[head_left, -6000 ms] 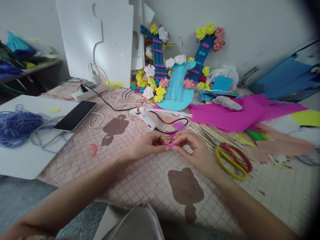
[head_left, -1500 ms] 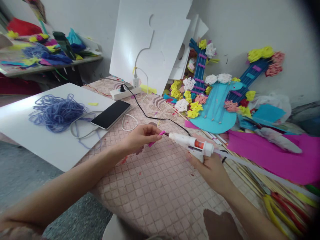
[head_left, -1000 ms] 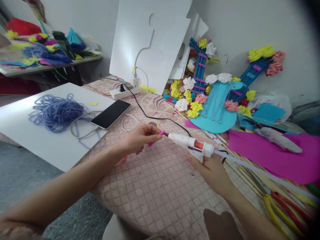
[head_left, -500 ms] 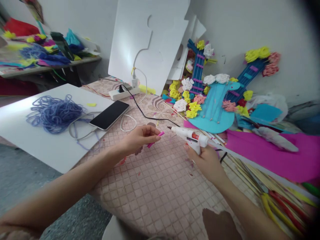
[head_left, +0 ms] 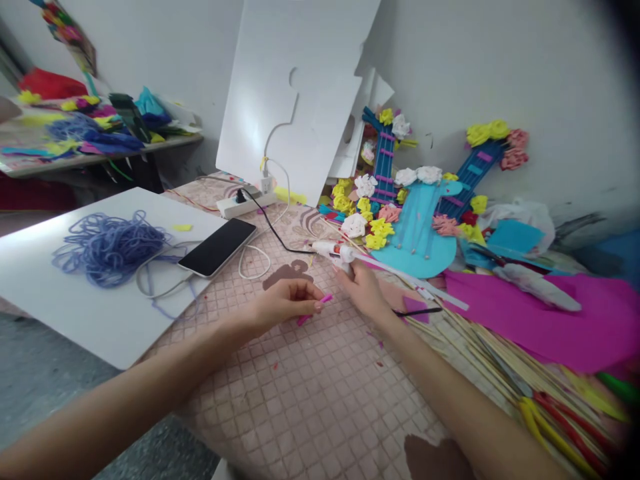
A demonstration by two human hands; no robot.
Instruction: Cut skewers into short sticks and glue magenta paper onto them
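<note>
My left hand (head_left: 283,305) is closed in a pinch on a small pink paper strip (head_left: 324,299), held just above the patterned table cover (head_left: 320,400). My right hand (head_left: 361,288) grips the handle of a white hot glue gun (head_left: 334,251), which sits low near the table with its nozzle pointing left and a long white glue stick (head_left: 420,283) trailing out to the right. The gun's black cord (head_left: 270,230) runs back to a white power strip (head_left: 243,203). Nozzle and strip are apart.
A black phone (head_left: 217,247) and a tangle of blue yarn (head_left: 107,243) lie on a white board (head_left: 75,307) at left. Paper guitars with paper flowers (head_left: 410,220) lean on the wall. Magenta paper (head_left: 540,313), wooden skewers (head_left: 480,340) and yellow-red scissors (head_left: 565,423) crowd the right.
The glue gun's nozzle touched the pink strip, then my right hand carried the gun away and down toward the table behind it. My left hand lowered slightly with the strip.
</note>
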